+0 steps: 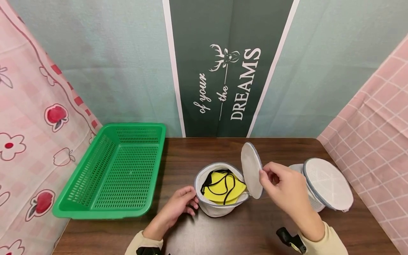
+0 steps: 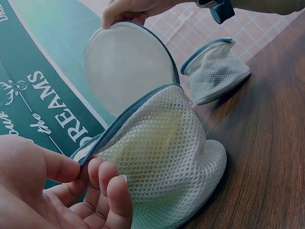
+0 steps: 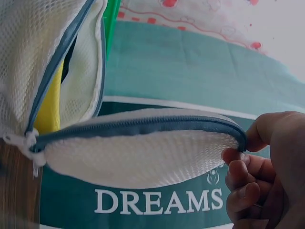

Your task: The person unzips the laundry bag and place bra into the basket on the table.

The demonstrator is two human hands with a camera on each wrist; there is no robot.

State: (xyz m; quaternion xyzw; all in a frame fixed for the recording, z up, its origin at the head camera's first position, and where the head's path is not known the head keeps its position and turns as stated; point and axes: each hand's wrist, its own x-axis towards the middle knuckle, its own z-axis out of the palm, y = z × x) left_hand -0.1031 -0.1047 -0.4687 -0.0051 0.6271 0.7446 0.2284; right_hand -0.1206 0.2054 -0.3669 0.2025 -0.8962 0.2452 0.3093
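Note:
A white mesh laundry bag [image 1: 216, 211] with a grey-blue zipper stands unzipped on the table. Inside it lies a folded yellow cloth item with black cords [image 1: 223, 187]; its exact kind is unclear. My left hand [image 1: 180, 205] pinches the bag's left rim between thumb and fingers, seen close in the left wrist view. On the other side, my right hand [image 1: 283, 184] pinches the edge of the round lid [image 1: 251, 170], which is raised nearly upright. In the right wrist view a white zipper pull [image 3: 31, 143] hangs where lid and bag join.
A green perforated plastic basket [image 1: 130, 173] sits on the left of the brown wooden table [image 1: 191, 233]. Right of my right hand, a second white mesh bag [image 1: 328, 184] stands on the table. Patterned cloths hang behind and on both sides.

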